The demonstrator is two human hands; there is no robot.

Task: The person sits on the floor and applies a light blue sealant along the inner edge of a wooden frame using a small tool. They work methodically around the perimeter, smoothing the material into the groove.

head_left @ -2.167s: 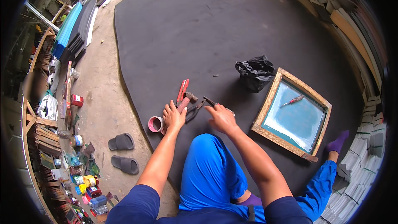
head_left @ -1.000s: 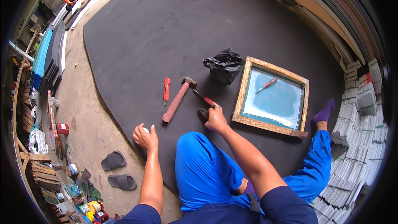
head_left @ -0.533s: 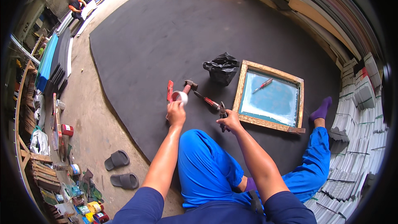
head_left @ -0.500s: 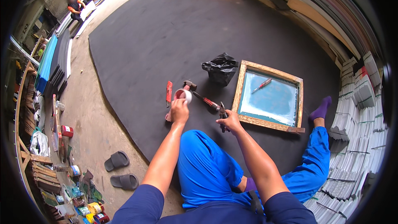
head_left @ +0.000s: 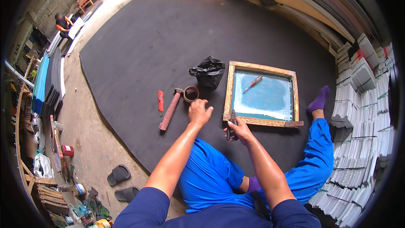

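Observation:
My left hand (head_left: 200, 112) is palm down low over the black mat, thumb apart from the fingers, just below a brown tape roll (head_left: 191, 94). What lies beneath the palm is hidden. To its left are a hammer (head_left: 171, 112) with a pink-wrapped handle and a red cutter (head_left: 160, 102). My right hand (head_left: 239, 130) is closed around dark-handled pliers (head_left: 231, 131), their jaws pointing up beside the lower left corner of a wooden-framed screen (head_left: 231, 90). A red-handled screwdriver (head_left: 253, 83) rests on the screen's blue-and-white mesh.
A crumpled black plastic bag (head_left: 209, 74) stands beyond the tape roll. White bundled stacks (head_left: 354, 143) line the right side. Slippers (head_left: 119, 175), paint cans (head_left: 67, 150) and sheets are on the left floor. Another person (head_left: 63, 24) sits far left.
My left hand has let go of the tape roll, which now lies on the mat, and moved right. A red-and-black tool there is now hidden. The whole view has shifted.

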